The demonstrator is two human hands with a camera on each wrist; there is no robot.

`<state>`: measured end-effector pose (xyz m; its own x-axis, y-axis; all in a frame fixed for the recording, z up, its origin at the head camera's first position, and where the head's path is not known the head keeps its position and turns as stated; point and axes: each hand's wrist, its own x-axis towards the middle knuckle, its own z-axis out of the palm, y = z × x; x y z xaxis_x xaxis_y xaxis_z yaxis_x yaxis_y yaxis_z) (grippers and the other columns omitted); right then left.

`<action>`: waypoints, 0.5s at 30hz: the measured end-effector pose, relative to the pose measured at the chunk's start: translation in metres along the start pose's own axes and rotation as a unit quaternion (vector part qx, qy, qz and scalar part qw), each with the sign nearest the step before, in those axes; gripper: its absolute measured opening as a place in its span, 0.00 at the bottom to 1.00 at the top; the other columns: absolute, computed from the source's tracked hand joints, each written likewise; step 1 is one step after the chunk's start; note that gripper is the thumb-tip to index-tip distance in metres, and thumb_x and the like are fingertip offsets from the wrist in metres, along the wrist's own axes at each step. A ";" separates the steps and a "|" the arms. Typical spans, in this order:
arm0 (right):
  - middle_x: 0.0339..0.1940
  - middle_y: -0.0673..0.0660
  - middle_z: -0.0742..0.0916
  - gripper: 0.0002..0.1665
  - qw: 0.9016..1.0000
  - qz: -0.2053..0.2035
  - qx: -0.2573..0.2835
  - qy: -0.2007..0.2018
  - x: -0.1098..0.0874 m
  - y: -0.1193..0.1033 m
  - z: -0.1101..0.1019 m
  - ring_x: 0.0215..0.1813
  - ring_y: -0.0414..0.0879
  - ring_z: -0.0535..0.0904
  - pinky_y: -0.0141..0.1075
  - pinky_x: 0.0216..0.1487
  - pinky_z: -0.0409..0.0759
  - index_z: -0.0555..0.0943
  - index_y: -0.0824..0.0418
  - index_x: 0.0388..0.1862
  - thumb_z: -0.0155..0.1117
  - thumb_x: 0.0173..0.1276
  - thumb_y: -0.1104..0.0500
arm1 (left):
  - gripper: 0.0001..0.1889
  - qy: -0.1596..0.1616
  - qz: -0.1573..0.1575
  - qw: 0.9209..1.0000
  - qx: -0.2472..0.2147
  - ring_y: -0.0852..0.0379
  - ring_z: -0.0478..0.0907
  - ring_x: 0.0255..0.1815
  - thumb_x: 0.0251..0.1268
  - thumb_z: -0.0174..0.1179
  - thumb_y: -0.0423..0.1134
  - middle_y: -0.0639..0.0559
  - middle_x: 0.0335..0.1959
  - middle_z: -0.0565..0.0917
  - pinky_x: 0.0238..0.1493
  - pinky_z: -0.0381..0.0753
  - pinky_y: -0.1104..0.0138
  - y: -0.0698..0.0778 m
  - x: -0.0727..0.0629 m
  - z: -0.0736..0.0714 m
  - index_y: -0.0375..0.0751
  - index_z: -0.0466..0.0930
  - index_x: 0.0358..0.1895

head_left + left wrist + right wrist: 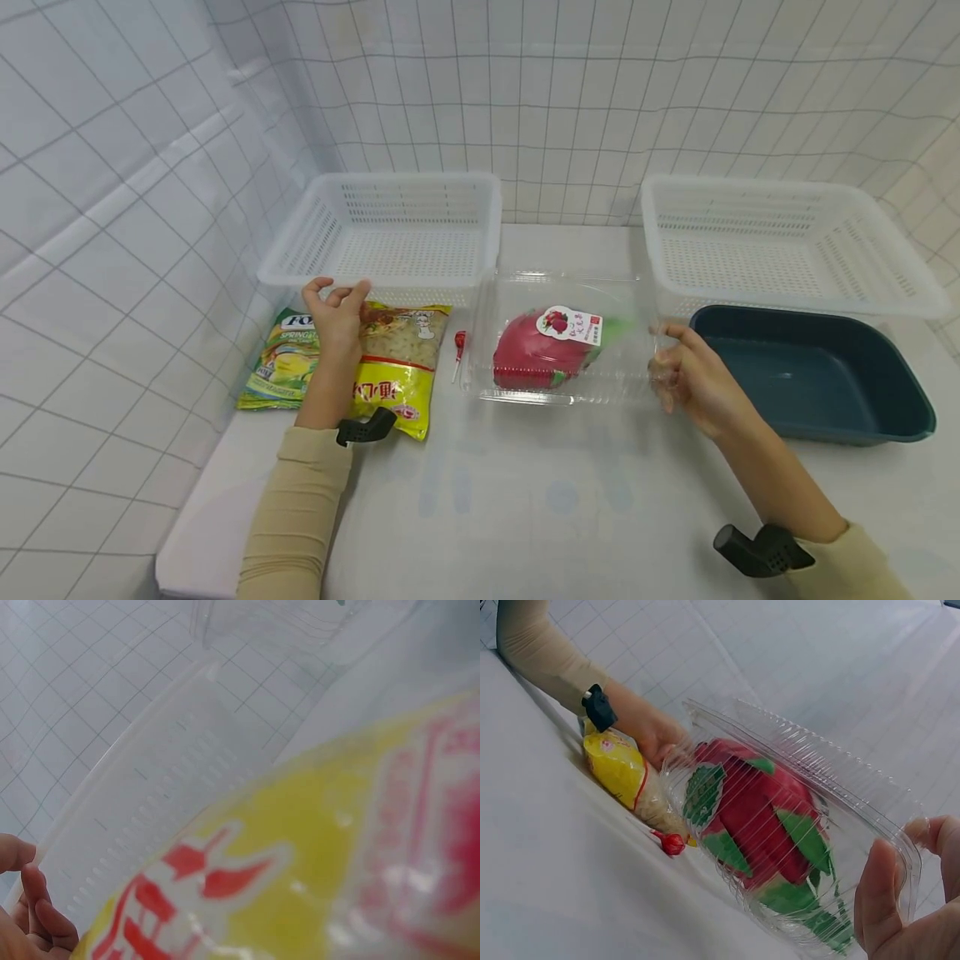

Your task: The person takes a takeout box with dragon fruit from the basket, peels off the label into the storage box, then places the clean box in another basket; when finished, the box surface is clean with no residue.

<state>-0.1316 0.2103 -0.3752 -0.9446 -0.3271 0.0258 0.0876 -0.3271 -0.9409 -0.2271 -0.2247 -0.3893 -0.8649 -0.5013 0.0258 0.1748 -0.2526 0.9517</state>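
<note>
My right hand (690, 371) pinches the right edge of a clear plastic clamshell box (551, 398) between thumb and fingers. Inside lies a red dragon fruit (525, 354) with green tips and a white label. In the right wrist view the box (780, 742) looks raised above the table. My left hand (337, 325), its fingers loosely bent, is by the front rim of the left white basket (408, 233); whether it touches the rim I cannot tell. Under that wrist is a yellow bag of pasta (393, 387), beside a green packet (281, 367). The lollipop (459, 343) lies left of the box.
At the back right stands a second white basket (750, 237). In front of it sits a dark teal tub (810, 375), just right of the right hand. Gridded white cloth (570, 108) hangs behind and along the left side.
</note>
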 end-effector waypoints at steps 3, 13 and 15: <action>0.19 0.48 0.75 0.19 1.000 0.006 -0.004 0.004 -0.003 0.006 -0.002 0.17 0.38 0.72 0.25 0.18 0.73 0.59 0.62 0.58 0.39 0.69 0.72 | 0.24 0.000 0.000 1.000 0.000 0.57 0.65 0.18 0.62 0.65 0.32 0.53 0.26 0.71 0.19 0.63 0.71 0.000 0.000 0.000 0.50 0.57 0.48; 0.20 0.48 0.75 0.20 1.000 0.002 0.005 -0.018 -0.008 0.027 -0.012 0.18 0.38 0.72 0.26 0.19 0.73 0.58 0.60 0.58 0.38 0.70 0.73 | 0.24 -0.001 0.005 1.000 -0.006 0.57 0.65 0.18 0.62 0.65 0.31 0.53 0.25 0.71 0.19 0.62 0.71 0.001 -0.001 0.001 0.50 0.57 0.48; 0.20 0.48 0.74 0.20 1.000 -0.001 0.009 -0.022 -0.009 0.031 -0.014 0.18 0.38 0.72 0.26 0.19 0.73 0.58 0.60 0.58 0.38 0.69 0.73 | 0.24 -0.001 0.000 1.000 -0.005 0.57 0.65 0.18 0.62 0.65 0.32 0.53 0.26 0.71 0.18 0.61 0.72 0.001 -0.001 0.001 0.50 0.57 0.48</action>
<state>-0.1247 0.2151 -0.4091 -0.9299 -0.3653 0.0434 0.0912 -0.3430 -0.9349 -0.2261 -0.2237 -0.3883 -0.8660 -0.4993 0.0270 0.1802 -0.2614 0.9483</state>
